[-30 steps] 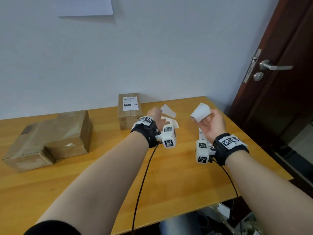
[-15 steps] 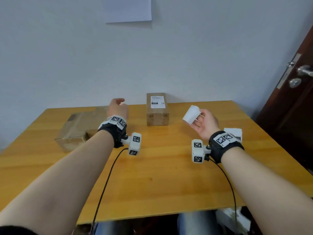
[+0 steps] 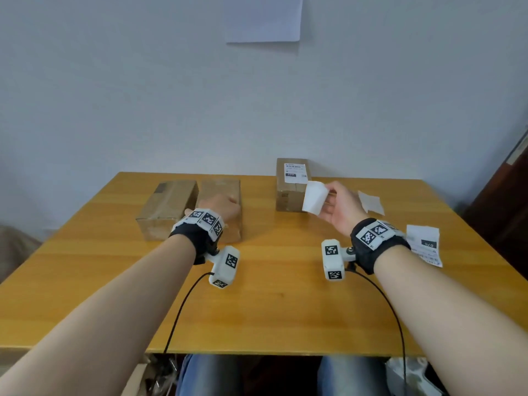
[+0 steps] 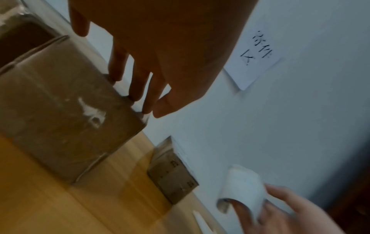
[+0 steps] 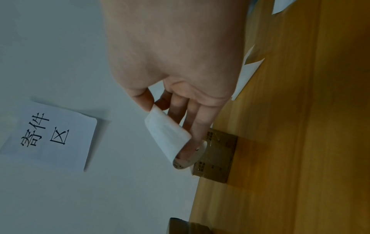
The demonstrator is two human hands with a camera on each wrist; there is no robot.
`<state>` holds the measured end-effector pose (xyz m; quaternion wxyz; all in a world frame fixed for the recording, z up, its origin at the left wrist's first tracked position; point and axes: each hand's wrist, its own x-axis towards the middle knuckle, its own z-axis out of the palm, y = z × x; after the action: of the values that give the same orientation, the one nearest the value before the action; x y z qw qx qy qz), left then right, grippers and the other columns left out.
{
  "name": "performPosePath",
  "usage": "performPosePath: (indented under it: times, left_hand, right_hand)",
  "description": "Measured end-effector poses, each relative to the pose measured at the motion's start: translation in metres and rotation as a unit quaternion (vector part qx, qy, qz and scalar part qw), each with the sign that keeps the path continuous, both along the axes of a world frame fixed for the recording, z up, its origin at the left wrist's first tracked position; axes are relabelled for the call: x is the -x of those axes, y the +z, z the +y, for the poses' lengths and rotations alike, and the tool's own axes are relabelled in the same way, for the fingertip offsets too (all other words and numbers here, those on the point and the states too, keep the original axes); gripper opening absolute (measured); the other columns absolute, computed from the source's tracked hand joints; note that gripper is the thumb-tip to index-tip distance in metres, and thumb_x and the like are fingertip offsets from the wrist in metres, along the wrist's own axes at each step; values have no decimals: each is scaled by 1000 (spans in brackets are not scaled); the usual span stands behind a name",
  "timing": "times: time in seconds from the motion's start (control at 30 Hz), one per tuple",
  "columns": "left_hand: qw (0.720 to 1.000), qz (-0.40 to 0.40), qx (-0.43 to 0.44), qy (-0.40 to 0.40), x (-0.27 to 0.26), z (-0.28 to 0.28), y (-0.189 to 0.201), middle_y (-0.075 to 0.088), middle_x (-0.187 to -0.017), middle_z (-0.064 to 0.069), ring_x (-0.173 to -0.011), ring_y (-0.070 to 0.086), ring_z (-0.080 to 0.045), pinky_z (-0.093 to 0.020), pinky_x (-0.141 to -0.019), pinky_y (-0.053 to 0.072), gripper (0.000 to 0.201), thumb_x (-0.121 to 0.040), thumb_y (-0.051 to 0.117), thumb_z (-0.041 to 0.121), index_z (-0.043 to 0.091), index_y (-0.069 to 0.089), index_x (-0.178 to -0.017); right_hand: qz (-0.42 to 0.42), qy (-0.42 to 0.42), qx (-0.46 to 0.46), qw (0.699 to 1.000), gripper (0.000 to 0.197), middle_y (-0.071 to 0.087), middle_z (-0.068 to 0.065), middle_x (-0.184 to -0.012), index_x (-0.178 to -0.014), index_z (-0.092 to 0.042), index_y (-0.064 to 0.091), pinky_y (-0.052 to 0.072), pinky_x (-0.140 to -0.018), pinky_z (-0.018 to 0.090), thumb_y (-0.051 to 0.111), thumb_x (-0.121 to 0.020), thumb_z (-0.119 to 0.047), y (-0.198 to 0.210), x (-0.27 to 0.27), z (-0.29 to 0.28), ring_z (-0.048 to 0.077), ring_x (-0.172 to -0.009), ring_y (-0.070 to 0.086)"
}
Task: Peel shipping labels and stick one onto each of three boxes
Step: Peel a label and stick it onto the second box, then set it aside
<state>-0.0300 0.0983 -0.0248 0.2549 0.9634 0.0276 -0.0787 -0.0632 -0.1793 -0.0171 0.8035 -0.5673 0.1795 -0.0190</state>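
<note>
Nearest the wearer, the orange-brown wooden surface [image 3: 271,310] carries everything. Places below are taken from the small upright brown cardboard box [image 3: 290,192], which stands at the far edge against the wall.

Near-right of that box: printed white label sheet [image 3: 424,244] lying flat by the right wrist, long axis running near to far.

Right hand [image 3: 343,210] raised just in front of the small box, thumb and fingers pinching a curled white shipping label [image 3: 313,198]. The label bows round the fingertips; its long axis runs roughly up and down and its blank face is toward the wearer.

Well left of the small box: two brown cardboard cartons side by side, touching, long axes near to far. Left hand [image 3: 221,208] lies on top of the right carton [image 3: 231,190], fingers straight and relaxed, tips at its far edge, gripping nothing. The left carton [image 3: 168,207] is untouched.

Right of the small box: crumpled white backing paper [image 3: 371,202], flat.

The small box's top bears a printed white label [image 3: 295,170].

Beyond: pale grey wall [image 3: 143,95] with a white paper sign [image 3: 263,18]; dark brown door [image 3: 511,195] at far right.
</note>
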Motion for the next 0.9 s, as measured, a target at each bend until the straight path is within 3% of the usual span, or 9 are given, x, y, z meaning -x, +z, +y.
performPosePath:
  times: [0.13,0.2,0.3,0.4,0.5,0.63,0.77,0.83,0.9]
  left_hand:
    - [994,48,34,-90,20,-14,15,71,-92,-3,-87,64,-23,-35,-87,53,24,-96,56,28,18,75,-86]
    - [984,76,93,-129,28,-18,21,76,-105,1,-101,69,-21,-37,-98,51,26,-100,58,31,17,79,-99]
    - [973,70,187,-119,34,-14,28,74,-120,12,-111,67,-13,-38,-96,42,19,-100,61,33,32,77,-110]
    - [985,-15,147,-84,27,-7,17,62,-140,-1,-125,57,-20,-36,-108,42,24,-98,65,25,27,73,-121]
    - [983,54,160,-72,28,-7,-4,48,-152,-2,-118,54,-22,-36,-93,53,31,-92,74,21,30,69,-122]
    - [972,36,203,-114,28,-21,-20,21,-168,6,-123,52,-20,-33,-84,59,40,-87,81,13,26,71,-124]
    - [979,12,121,-163,27,-37,-11,41,-159,-1,-133,51,-21,-34,-101,46,33,-91,76,24,27,71,-123]
    - [983,-37,106,-146,23,-43,1,61,-141,-1,-123,58,-19,-29,-94,42,28,-96,68,29,24,71,-123]
    - [975,-69,175,-117,19,-47,16,68,-130,-1,-116,64,-20,-31,-89,48,29,-100,62,34,21,70,-125]
  right_hand:
    - [-5,1,10,1000,13,73,18,-118,-114,-10,59,63,-70,46,57,-103,-15,2,-1,7,32,-99,73]
    - [-8,1,13,1000,9,73,18,-115,-110,-10,60,63,-77,49,57,-102,-14,3,-1,10,32,-96,73]
    - [-15,8,20,1000,9,75,16,-112,-108,-11,62,61,-89,53,57,-102,-14,4,-1,13,31,-94,74]
    - [-19,12,39,999,13,75,15,-113,-112,-11,64,64,-80,49,58,-102,-16,7,1,15,30,-93,74]
    - [-29,21,79,996,22,75,15,-115,-121,-9,65,63,-64,40,61,-101,-18,8,1,14,30,-96,76]
    - [-60,44,213,974,13,74,14,-115,-109,-11,68,66,-74,46,65,-101,-20,13,4,16,32,-103,74]
    - [-107,93,383,913,9,72,2,-102,-92,-17,69,62,-76,44,69,-97,-24,21,10,23,23,-96,70]
    - [-133,116,445,878,12,72,-6,-89,-90,-16,71,53,-67,31,70,-95,-27,24,12,25,13,-84,67]
    - [-153,128,484,852,15,71,-10,-77,-90,-14,72,42,-61,24,72,-94,-29,28,17,26,4,-72,62]
